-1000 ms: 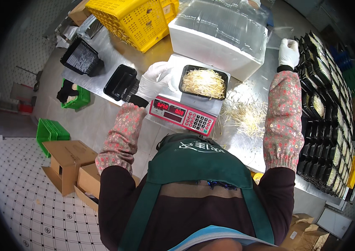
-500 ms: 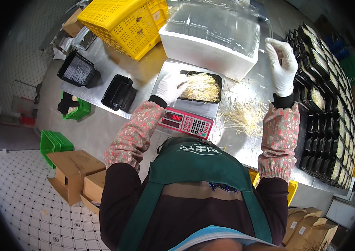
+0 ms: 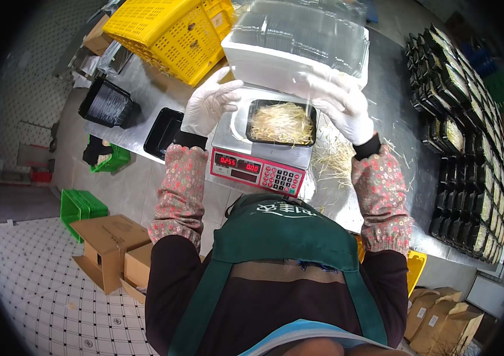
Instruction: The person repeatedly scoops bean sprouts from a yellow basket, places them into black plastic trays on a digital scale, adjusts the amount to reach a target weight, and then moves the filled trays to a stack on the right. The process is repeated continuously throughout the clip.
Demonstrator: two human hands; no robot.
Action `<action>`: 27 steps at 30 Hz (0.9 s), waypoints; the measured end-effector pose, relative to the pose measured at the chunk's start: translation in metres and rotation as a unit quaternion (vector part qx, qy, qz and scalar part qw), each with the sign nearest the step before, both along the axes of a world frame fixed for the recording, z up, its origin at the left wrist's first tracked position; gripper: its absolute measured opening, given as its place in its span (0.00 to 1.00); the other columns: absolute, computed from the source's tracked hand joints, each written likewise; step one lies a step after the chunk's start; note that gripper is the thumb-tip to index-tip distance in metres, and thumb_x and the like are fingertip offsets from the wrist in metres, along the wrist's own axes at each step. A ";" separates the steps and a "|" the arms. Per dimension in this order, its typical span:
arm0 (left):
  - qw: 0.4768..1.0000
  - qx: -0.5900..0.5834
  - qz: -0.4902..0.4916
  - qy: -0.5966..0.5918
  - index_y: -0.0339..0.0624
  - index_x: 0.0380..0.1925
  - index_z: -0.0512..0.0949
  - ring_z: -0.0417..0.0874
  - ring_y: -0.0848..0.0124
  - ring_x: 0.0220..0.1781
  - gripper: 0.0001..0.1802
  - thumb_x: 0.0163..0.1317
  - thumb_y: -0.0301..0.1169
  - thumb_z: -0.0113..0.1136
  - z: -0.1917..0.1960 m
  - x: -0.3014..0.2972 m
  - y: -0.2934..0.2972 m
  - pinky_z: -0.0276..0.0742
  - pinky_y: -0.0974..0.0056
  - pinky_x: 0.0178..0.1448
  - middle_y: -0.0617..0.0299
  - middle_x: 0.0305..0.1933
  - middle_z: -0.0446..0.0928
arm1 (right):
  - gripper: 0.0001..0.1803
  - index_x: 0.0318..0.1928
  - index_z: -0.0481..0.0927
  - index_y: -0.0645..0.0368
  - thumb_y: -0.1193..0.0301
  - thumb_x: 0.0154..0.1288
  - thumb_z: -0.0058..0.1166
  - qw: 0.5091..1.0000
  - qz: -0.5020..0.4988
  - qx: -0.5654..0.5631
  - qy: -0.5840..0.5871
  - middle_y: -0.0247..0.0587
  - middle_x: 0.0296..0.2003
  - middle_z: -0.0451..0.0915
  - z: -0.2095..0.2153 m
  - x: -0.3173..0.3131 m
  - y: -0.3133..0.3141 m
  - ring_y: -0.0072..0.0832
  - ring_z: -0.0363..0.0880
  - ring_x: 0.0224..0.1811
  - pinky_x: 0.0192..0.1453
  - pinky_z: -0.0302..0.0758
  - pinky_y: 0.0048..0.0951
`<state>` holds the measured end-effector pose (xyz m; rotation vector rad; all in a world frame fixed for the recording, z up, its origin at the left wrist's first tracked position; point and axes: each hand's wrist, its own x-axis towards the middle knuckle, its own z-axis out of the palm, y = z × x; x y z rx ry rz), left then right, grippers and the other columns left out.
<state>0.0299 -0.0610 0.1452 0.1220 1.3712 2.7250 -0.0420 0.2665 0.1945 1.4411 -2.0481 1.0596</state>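
A black plastic tray (image 3: 252, 135) filled with pale bean sprouts (image 3: 281, 122) sits on the platform of a red-edged digital scale (image 3: 258, 170). My left hand (image 3: 211, 105), in a white glove, hovers at the tray's upper left with fingers apart. My right hand (image 3: 347, 110), gloved too, is raised over the tray's upper right, its stretched fingers smeared by motion. Faint glints near its fingertips suggest a clear plastic piece, hard to make out. Loose bean sprouts (image 3: 332, 160) lie on the metal table right of the scale.
Behind the scale stands a white foam box (image 3: 264, 66) topped with clear plastic (image 3: 299, 29). A yellow crate (image 3: 169, 44) is at the back left. Empty black trays (image 3: 162, 133) stand on the left. Stacked filled trays (image 3: 466, 178) line the right side. Cardboard boxes (image 3: 109, 237) rest on the floor.
My left hand has lifted off the sprouts and moved up and left. My right hand has come inward, from beside the foam box to above the tray. The scale's display has changed.
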 end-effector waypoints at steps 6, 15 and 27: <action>0.917 0.296 0.250 -0.096 0.34 0.52 0.72 0.75 0.55 0.63 0.18 0.64 0.28 0.57 -0.070 -0.024 0.049 0.72 0.42 0.66 0.52 0.57 0.75 | 0.43 0.67 0.65 0.62 0.49 0.58 0.62 0.987 0.030 0.135 -0.082 0.56 0.61 0.71 -0.104 0.004 -0.053 0.48 0.69 0.64 0.69 0.64 0.43; 0.767 -0.591 0.245 0.043 0.39 0.51 0.78 0.76 0.54 0.58 0.16 0.67 0.33 0.53 -0.094 -0.019 0.081 0.70 0.56 0.65 0.50 0.53 0.78 | 0.45 0.68 0.63 0.59 0.46 0.57 0.60 0.954 0.017 0.280 -0.107 0.58 0.57 0.72 -0.126 -0.011 -0.057 0.52 0.71 0.58 0.64 0.66 0.46; 0.877 0.306 0.327 -0.176 0.42 0.38 0.78 0.78 0.56 0.59 0.09 0.65 0.32 0.51 -0.171 0.056 0.040 0.71 0.46 0.64 0.56 0.49 0.81 | 0.29 0.67 0.69 0.53 0.67 0.66 0.58 0.947 -0.045 -0.039 -0.314 0.48 0.58 0.76 -0.057 0.002 -0.043 0.37 0.74 0.60 0.66 0.68 0.36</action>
